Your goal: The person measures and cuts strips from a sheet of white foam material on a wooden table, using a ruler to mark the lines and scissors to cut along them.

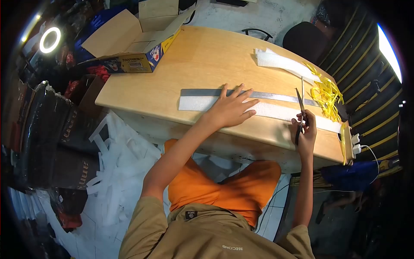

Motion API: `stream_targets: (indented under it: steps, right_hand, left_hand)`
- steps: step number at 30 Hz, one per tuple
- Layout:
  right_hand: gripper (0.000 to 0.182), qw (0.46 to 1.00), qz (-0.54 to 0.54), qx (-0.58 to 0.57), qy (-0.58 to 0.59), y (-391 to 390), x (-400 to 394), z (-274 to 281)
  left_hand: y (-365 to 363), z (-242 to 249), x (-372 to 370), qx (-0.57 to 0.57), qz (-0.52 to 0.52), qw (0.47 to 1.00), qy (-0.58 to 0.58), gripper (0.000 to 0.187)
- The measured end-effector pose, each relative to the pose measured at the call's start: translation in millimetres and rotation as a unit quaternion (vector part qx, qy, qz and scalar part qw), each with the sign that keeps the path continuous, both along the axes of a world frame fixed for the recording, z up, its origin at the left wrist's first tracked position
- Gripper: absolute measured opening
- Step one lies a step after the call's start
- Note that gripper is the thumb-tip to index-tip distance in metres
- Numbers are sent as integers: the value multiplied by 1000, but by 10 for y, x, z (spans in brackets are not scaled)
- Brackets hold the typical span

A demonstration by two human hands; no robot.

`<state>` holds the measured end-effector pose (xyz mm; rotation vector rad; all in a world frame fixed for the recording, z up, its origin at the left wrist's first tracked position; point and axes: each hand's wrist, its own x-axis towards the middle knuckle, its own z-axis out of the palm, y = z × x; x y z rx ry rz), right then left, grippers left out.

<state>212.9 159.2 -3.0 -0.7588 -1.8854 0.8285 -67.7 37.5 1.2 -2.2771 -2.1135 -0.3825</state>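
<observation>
My left hand (233,108) lies flat with fingers spread, pressing on a long grey metal ruler (199,92) and the white foam strip (196,103) alongside it. The ruler runs along the strip's far edge, across the table near its front. In my right hand (307,131) is a pair of scissors (301,103), fingers in the handle loops, blades parted and pointing away from me. The scissors overlap the right part of the strip and ruler in this view. Beyond them rests another piece of white foam sheet (280,64).
A tangle of yellow plastic ribbon (325,97) covers the table's right end, beside white plugs (356,144). An open cardboard box (136,62) stands at the table's back left. White offcuts (118,159) are heaped on the floor at left, near black wrapped boxes (56,142).
</observation>
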Motion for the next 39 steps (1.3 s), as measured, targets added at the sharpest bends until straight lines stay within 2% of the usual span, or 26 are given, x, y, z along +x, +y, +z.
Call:
stream_targets:
  steps: [10, 11, 15, 29, 31, 39]
  right_hand:
    - [40, 1000, -23, -4, -11, -26, -7, 39]
    - [40, 999, -20, 24, -9, 5, -6, 17]
    - [41, 1000, -17, -20, 3, -27, -5, 42]
    - [40, 999, -5, -36, -1, -22, 12, 42]
    - [39, 999, -6, -32, 26, -13, 4, 19]
    - [41, 997, 2, -65, 33, -40, -2, 59]
  left_hand:
    - [20, 5, 26, 8, 6, 1000, 17, 55]
    - [29, -52, 13, 29, 3, 999, 31, 55]
    - [30, -48, 26, 31, 7, 999, 26, 54]
    - [44, -12, 81, 25, 38, 999, 0, 53]
    - [50, -13, 79, 26, 41, 999, 3, 53]
    - [40, -10, 103, 38, 29, 999, 20, 45]
